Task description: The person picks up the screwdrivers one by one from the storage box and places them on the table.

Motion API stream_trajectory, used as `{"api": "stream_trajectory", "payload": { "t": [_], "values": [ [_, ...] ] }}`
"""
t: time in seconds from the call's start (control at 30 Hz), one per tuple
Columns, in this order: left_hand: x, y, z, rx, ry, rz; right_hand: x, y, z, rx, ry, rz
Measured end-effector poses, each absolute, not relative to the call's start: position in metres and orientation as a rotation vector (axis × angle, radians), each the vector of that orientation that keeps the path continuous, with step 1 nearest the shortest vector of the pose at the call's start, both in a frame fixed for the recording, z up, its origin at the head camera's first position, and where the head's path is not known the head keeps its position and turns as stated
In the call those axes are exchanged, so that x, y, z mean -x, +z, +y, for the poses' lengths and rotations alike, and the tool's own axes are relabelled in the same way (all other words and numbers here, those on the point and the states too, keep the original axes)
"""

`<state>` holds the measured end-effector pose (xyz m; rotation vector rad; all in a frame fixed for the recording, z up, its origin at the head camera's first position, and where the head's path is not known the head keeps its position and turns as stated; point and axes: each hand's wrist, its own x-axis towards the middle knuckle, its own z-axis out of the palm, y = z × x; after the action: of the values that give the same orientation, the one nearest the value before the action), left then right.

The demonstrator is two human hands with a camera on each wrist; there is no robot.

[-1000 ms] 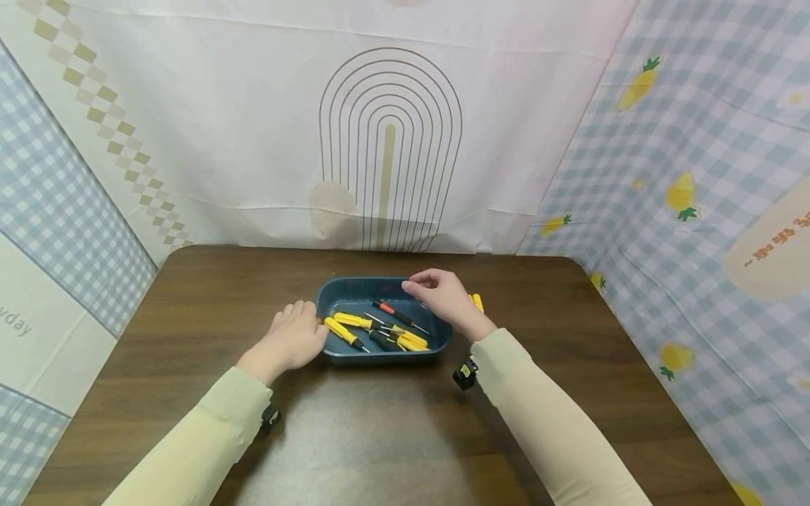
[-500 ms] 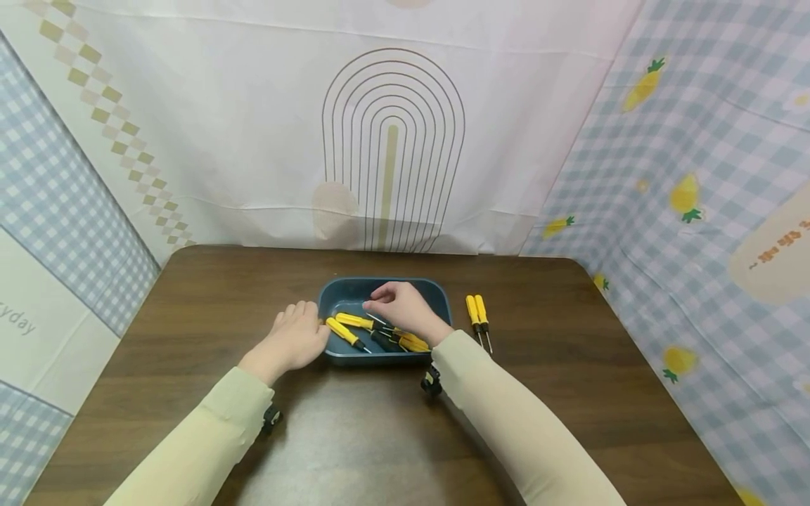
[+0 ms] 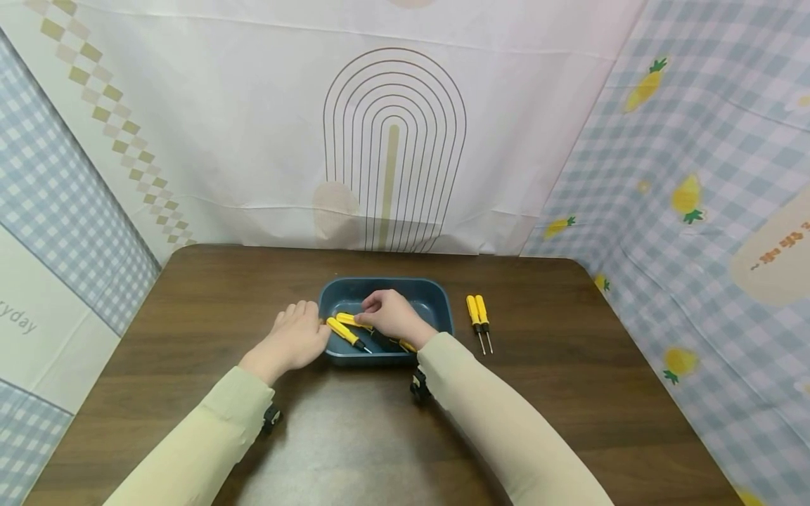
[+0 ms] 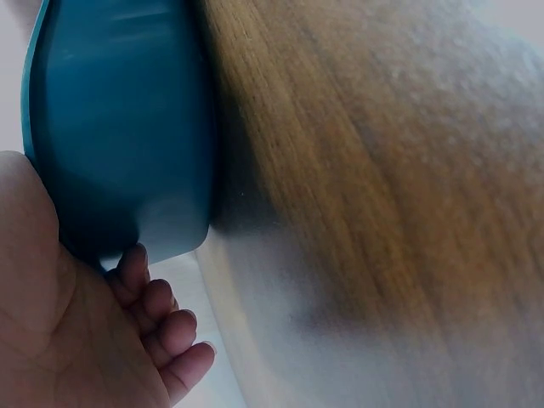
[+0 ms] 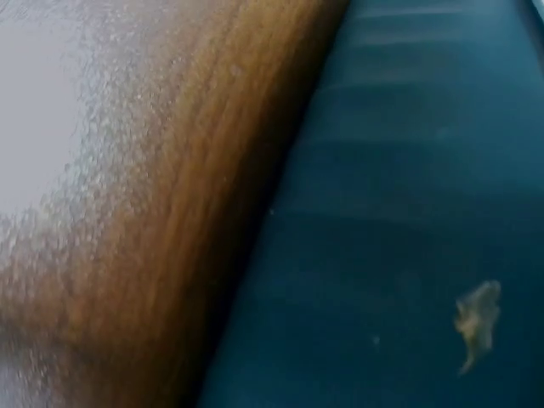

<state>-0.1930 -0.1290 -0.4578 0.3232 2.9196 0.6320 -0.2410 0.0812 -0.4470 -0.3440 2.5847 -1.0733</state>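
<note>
A dark blue plastic bin [image 3: 342,287] holds several screwdrivers. My left hand [image 3: 292,336] grips its left end; in the left wrist view that hand's curled fingers [image 4: 174,331] lie against the outer wall. My right hand [image 3: 392,314] reaches down into the bin, with curved fingers and thumb by a yellow screwdriver [image 3: 346,318]. Whether they pinch it cannot be made out. Closer to the left hand lies another yellow-and-black screwdriver [image 3: 343,330]. The right hand and sleeve hide most of the other tools. Only the bin's outer wall and tabletop show in the right wrist view.
Two yellow screwdrivers [image 3: 479,313] lie side by side on the wooden table [image 3: 538,337], right of the bin. A white cloth [image 3: 266,126] hangs behind the table, and checked cloth [image 3: 715,176] hangs on the right.
My right hand has moved left from the bin's right rim and down among the screwdrivers. The two screwdrivers on the table have come into full view. My left hand stays put.
</note>
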Motion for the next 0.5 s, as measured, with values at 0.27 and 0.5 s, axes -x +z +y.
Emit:
{"api": "stream_trajectory", "payload": {
  "t": [0.27, 0.5],
  "values": [
    [0.1934, -0.4589, -0.1296, -0.333, 0.618, 2.926, 0.2408, -0.4502, 0.0756, 0.318, -1.061, 2.571],
    [0.1934, -0.4593, -0.1292, -0.330, 0.614, 2.926, 0.2430, -0.4568, 0.0727, 0.346, -1.067, 2.577]
  ]
}}
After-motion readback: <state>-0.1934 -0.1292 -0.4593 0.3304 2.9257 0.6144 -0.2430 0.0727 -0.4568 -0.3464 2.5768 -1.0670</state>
